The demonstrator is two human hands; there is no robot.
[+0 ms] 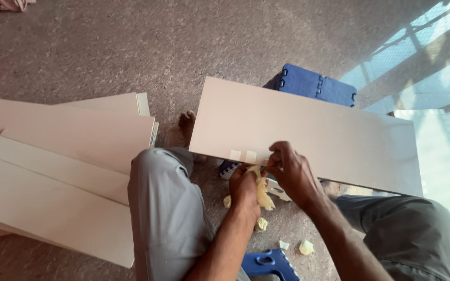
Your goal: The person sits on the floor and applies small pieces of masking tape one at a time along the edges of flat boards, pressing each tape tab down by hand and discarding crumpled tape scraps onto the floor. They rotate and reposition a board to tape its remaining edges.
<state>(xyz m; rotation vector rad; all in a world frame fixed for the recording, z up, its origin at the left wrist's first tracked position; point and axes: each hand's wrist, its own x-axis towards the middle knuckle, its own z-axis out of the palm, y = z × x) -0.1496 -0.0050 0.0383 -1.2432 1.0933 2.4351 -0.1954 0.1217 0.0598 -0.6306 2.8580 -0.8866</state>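
1. A long pale board [308,130] is propped across a blue stool [316,86], its near edge over the lap of a person seated on the floor [131,47].
2. Two pale tape patches [242,155] are seen on the board's near edge, just left of the hands.
3. A strip of yellowish tape [262,191] is held at that edge: the right hand [290,169] is closed in a pinch on its top end, the left hand [245,188] is closed around its hanging part.
4. The step in hand is judged to be peeling tape off the board's edge, well begun.
5. A steady pull along the edge would be called for next, with the board kept from sliding.
6. Crumpled tape wads [306,247] lie on the floor between the knees, beside a second blue stool [269,264].
7. More boards [63,156] are stacked to the left.
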